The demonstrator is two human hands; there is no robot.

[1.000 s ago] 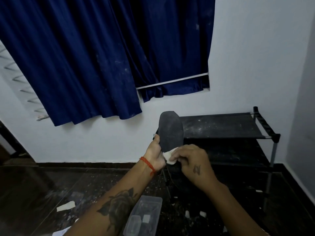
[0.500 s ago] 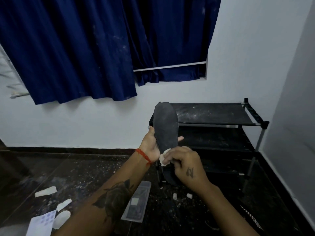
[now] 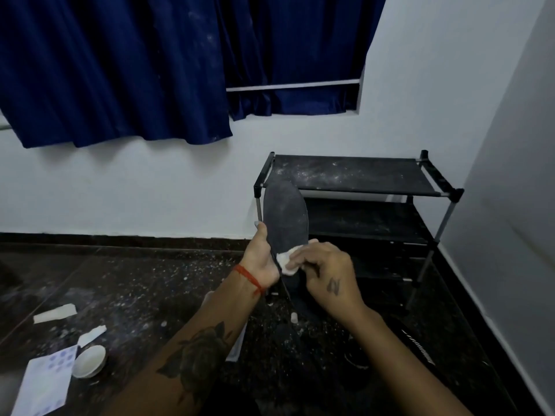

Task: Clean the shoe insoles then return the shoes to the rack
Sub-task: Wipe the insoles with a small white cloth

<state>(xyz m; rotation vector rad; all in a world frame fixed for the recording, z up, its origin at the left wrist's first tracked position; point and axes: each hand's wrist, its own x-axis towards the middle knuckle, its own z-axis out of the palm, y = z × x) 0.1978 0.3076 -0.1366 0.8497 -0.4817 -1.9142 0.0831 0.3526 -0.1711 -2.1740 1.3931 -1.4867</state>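
Your room's pretty dim and bluish, floor point(image 3: 126, 295) nearly swallowed in shadow. Wide-angle bends the wall point(image 3: 450, 85) edges, and everything's a bit soft, no glare.

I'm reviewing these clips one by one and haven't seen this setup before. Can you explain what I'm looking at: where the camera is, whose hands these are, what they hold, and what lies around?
There is no machine: a person wears a wide-angle camera on the head, looking down at their own hands. The left hand holds a dark insole upright. The right hand presses a small white wipe against it. Behind stands a black shoe rack, its top shelf dusty. On the dark floor lie paper scraps, a small white bowl and a printed sheet.
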